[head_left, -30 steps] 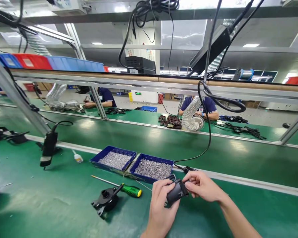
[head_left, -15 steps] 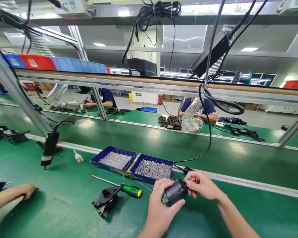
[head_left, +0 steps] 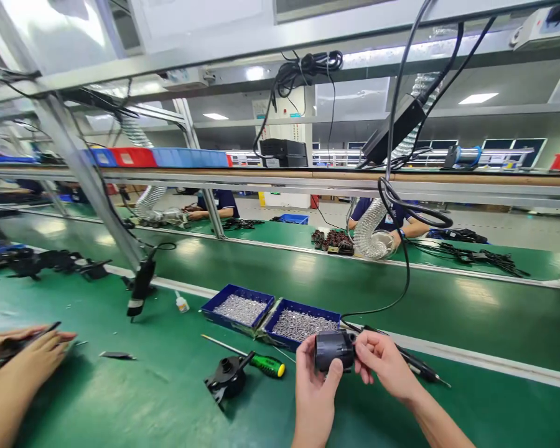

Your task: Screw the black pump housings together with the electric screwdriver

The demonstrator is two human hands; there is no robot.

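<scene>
My left hand (head_left: 315,389) and my right hand (head_left: 383,364) both grip a small black plastic housing (head_left: 334,350) just above the green bench, thumbs and fingers wrapped round its sides. Right behind it stand two blue trays of small silver screws (head_left: 302,322). A green-handled screwdriver (head_left: 262,363) lies to the left, its handle beside a black round part (head_left: 228,378). A black pen-like tool on a cable (head_left: 417,368) lies on the bench to the right of my right hand.
A neighbouring person's hands (head_left: 21,354) work with a dark thin piece at the left edge. An electric screwdriver (head_left: 140,286) hangs over the bench near a small glue bottle (head_left: 182,302). A green conveyor (head_left: 336,280) runs behind; workers sit beyond it.
My view has turned left and tilted up. The black housing has been turned in my hands and raised slightly. The neighbour's hands have come further into view at the left.
</scene>
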